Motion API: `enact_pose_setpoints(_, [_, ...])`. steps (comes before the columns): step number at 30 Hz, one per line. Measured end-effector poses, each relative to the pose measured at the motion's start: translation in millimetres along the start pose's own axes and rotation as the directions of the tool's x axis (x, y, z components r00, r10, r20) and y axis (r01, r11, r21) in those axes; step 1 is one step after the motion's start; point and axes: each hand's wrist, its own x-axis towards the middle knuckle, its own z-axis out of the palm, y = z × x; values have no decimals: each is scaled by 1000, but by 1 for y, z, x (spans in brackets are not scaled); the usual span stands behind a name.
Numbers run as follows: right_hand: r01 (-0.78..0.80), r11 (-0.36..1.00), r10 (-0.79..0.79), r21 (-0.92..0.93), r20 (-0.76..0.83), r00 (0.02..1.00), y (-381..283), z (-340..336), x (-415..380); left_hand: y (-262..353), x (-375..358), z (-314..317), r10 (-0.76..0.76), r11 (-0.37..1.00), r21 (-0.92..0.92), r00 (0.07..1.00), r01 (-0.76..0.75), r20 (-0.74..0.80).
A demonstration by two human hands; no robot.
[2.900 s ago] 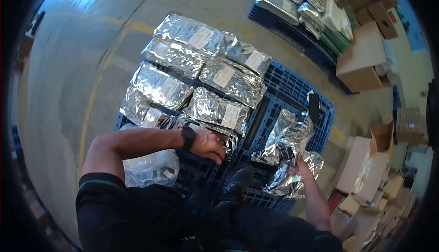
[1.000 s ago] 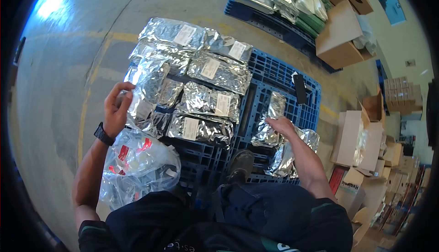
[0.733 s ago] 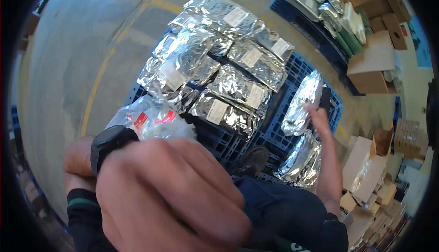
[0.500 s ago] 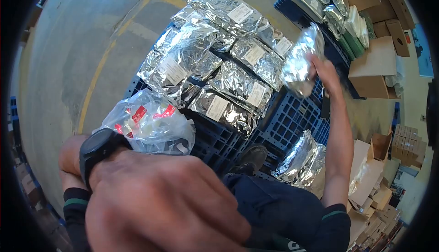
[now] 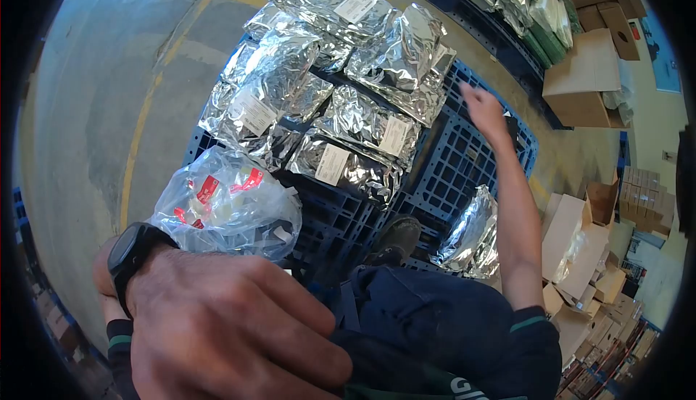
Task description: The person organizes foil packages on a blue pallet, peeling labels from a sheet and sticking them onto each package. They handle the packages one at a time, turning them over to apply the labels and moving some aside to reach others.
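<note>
Close to the camera, my left hand (image 5: 232, 313), with a black watch (image 5: 138, 255) at the wrist, is closed. Its fingertips, and anything inside them, are hidden. My right hand (image 5: 484, 113) hovers over the right side of a blue pallet (image 5: 464, 161), holding nothing, with thumb and forefinger apart. Left of it, a shiny silver foil packet (image 5: 406, 44) lies crookedly on top of the other foil packets (image 5: 362, 121), several of which bear white labels. A clear plastic bag (image 5: 228, 208) with red-printed pieces in it sits at the pallet's near left.
Another foil bundle (image 5: 471, 233) lies at the near right, by my leg. My shoe (image 5: 401, 237) stands at the pallet's near edge. A second dark pallet (image 5: 486, 44) carries foil packs and cardboard boxes (image 5: 583, 73). More open cartons (image 5: 580, 240) are at right.
The foil packet from my right hand now rests on the far right of the stack, let go. My right hand has drawn away from it. The view has shifted slightly.
</note>
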Motion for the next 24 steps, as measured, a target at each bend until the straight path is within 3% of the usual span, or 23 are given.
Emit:
enact_pose_setpoints(1, [46,999,-43,14,-167,985,39,-2,-16,5,-2,-6,-143,986,-64,982,151,122])
enact_pose_setpoints(4, [-295,952,273,-88,-200,941,119,-26,-102,-2,-7,-5,-128,983,-129,991,133,42])
enact_pose_setpoints(6, [-457,838,430,-299,-154,889,211,-26,-169,-1,-8,-8,-159,979,-123,986,163,44])
enact_pose_setpoints(7, [-394,887,407,-243,5,913,208,-28,-208,-2,-8,-9,-185,975,-116,981,190,53])
enact_pose_setpoints(8, [-521,707,621,-479,69,780,246,-13,-242,-5,-6,-10,-188,973,-126,981,194,55])
enact_pose_setpoints(9, [-548,701,676,-456,183,714,281,8,-278,-7,-4,-12,-200,970,-126,977,208,73])
enact_pose_setpoints(10, [-636,760,649,-135,223,727,278,34,-315,-11,-1,-14,-214,966,-126,972,225,95])
enact_pose_setpoints(11, [-781,589,698,207,356,621,214,43,-324,-15,1,-16,-220,963,-136,970,234,104])
enact_pose_setpoints(13, [-776,630,748,-19,284,600,189,60,-326,-24,6,-19,-226,955,-159,960,252,163])
enact_pose_setpoints(15, [-772,629,745,93,212,633,203,78,-329,-34,10,-19,-232,940,-199,946,278,225])
enact_pose_setpoints(17, [-677,630,702,379,95,706,177,81,-325,-44,12,-15,-223,916,-270,935,297,274])
enact_pose_setpoints(19, [-773,571,757,277,185,626,119,46,-310,-50,14,-8,-268,907,-255,927,335,264])
enact_pose_setpoints(21, [-777,619,778,115,47,627,162,68,-322,-55,13,-11,-266,893,-267,904,362,335])
enact_pose_setpoints(22, [-833,553,833,-21,47,552,170,71,-320,-56,12,-12,-280,886,-246,876,393,393])
enact_pose_setpoints(23, [-832,554,832,-23,50,553,176,72,-322,-58,8,-9,-282,885,-246,877,394,390])
enact_pose_setpoints(24, [-824,562,827,-73,56,559,176,71,-323,-62,2,-3,-212,930,-216,914,297,347])
